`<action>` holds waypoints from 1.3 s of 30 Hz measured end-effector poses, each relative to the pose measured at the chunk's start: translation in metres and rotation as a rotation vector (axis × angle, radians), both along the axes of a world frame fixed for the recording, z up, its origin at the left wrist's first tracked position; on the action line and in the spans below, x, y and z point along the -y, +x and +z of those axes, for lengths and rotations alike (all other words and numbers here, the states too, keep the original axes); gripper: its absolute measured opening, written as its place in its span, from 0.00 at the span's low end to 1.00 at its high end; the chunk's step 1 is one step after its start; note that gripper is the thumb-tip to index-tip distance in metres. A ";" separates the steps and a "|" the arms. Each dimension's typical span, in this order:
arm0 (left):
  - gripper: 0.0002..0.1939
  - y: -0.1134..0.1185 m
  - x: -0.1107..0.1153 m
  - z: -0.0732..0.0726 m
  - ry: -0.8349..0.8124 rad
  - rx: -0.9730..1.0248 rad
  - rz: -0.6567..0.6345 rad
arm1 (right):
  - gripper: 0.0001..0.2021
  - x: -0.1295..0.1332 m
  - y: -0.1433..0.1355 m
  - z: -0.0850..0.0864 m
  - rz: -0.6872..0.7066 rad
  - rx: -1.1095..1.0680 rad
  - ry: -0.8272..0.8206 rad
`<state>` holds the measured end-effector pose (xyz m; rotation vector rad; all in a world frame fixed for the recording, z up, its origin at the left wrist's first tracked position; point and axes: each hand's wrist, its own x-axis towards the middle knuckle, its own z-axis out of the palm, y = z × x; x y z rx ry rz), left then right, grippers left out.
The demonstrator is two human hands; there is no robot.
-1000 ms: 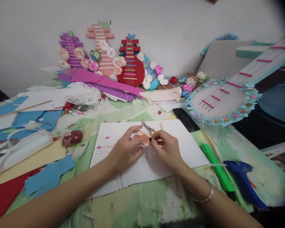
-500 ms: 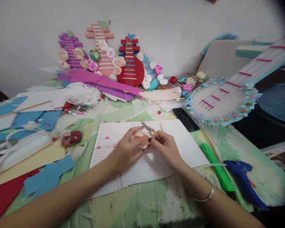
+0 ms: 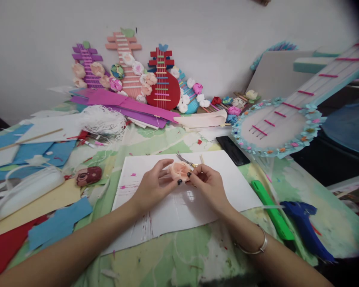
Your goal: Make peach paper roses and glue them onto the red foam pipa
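A peach paper flower (image 3: 179, 170) is held above a white board (image 3: 167, 217). My right hand (image 3: 208, 185) pinches it at its lower right side, thumb and fingers closed. My left hand (image 3: 155, 184) is at its left, fingers curved apart and the thumb tip near the flower's lower edge; whether it touches the petals is hard to tell. Just behind the flower lie small scissors (image 3: 184, 160) with dark blades, partly hidden by it, and a thin stick (image 3: 202, 158).
Right of the board are a black phone (image 3: 232, 150), a green cutter (image 3: 272, 211) and a blue glue gun (image 3: 306, 229). Blue sheets (image 3: 60, 223) and white string (image 3: 103, 122) lie left. Decorated paper lutes (image 3: 164, 89) lean on the wall; a larger one (image 3: 275, 127) stands right.
The fingers of my left hand have loosened from around the flower and spread apart. More of the flower shows now, turned with its petals visible. My right hand stays on it.
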<state>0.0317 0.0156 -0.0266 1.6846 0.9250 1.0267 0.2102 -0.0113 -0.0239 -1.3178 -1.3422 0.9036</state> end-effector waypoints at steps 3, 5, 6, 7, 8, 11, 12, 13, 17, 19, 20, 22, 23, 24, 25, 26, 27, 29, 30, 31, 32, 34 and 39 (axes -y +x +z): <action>0.24 0.000 -0.001 0.000 -0.059 0.031 -0.027 | 0.06 0.000 -0.001 0.000 -0.001 0.027 0.006; 0.28 0.000 -0.001 -0.003 -0.085 0.055 -0.089 | 0.05 0.000 -0.001 -0.001 0.014 0.018 0.001; 0.29 0.000 -0.001 -0.004 -0.091 0.055 -0.119 | 0.05 0.000 -0.001 -0.001 0.027 0.000 -0.003; 0.31 0.000 -0.001 -0.006 -0.082 0.047 -0.135 | 0.05 0.000 -0.001 -0.001 0.041 -0.018 -0.009; 0.33 0.000 -0.001 -0.007 -0.055 0.034 -0.133 | 0.05 0.000 -0.001 -0.001 0.054 -0.031 -0.013; 0.38 -0.001 0.000 -0.007 0.136 -0.032 -0.045 | 0.06 0.000 -0.002 0.000 0.065 -0.025 -0.014; 0.39 -0.001 0.001 -0.007 0.222 -0.068 -0.012 | 0.06 0.000 -0.002 0.000 0.066 -0.020 -0.014; 0.37 -0.001 0.002 -0.005 0.304 -0.111 0.014 | 0.06 0.000 -0.002 0.000 0.070 -0.018 -0.014; 0.19 0.000 0.003 0.001 0.542 -0.245 0.026 | 0.06 0.001 -0.002 0.000 0.095 0.012 0.004; 0.13 0.002 0.003 0.003 0.607 -0.248 0.005 | 0.06 0.001 -0.002 0.000 0.092 0.057 0.018; 0.12 0.002 0.002 0.003 0.627 -0.246 -0.006 | 0.06 0.002 -0.003 0.000 0.090 0.076 0.021; 0.09 0.002 0.001 0.002 0.645 -0.255 -0.015 | 0.06 0.002 -0.003 0.000 0.086 0.096 0.024; 0.08 0.002 0.001 0.001 0.648 -0.268 -0.013 | 0.06 0.002 -0.003 0.000 0.085 0.098 0.023; 0.07 0.002 0.000 0.000 0.647 -0.281 -0.005 | 0.06 0.002 -0.002 0.001 0.084 0.099 0.023; 0.07 0.001 0.000 -0.001 0.642 -0.294 0.003 | 0.06 0.002 -0.002 0.001 0.082 0.102 0.021; 0.06 0.000 -0.001 -0.002 0.636 -0.304 0.009 | 0.06 0.002 -0.002 0.001 0.078 0.109 0.019; 0.06 -0.001 -0.002 -0.002 0.631 -0.310 0.008 | 0.05 0.001 -0.001 0.001 0.070 0.117 0.017; 0.04 -0.003 -0.003 -0.003 0.619 -0.321 -0.009 | 0.05 0.001 0.001 0.001 0.055 0.132 0.013; 0.03 -0.004 -0.003 -0.003 0.610 -0.326 -0.023 | 0.05 0.001 0.002 0.001 0.050 0.139 0.012; 0.04 -0.005 -0.003 -0.003 0.598 -0.330 -0.037 | 0.04 0.001 0.003 0.002 0.045 0.145 0.012; 0.05 -0.006 -0.003 -0.003 0.585 -0.333 -0.049 | 0.05 0.000 0.004 0.002 0.042 0.151 0.013; 0.06 -0.007 -0.002 -0.002 0.564 -0.333 -0.066 | 0.05 0.000 0.004 0.003 0.042 0.160 0.015; 0.03 -0.006 -0.002 -0.004 0.599 -0.320 -0.079 | 0.05 0.000 0.003 0.006 0.062 0.153 0.008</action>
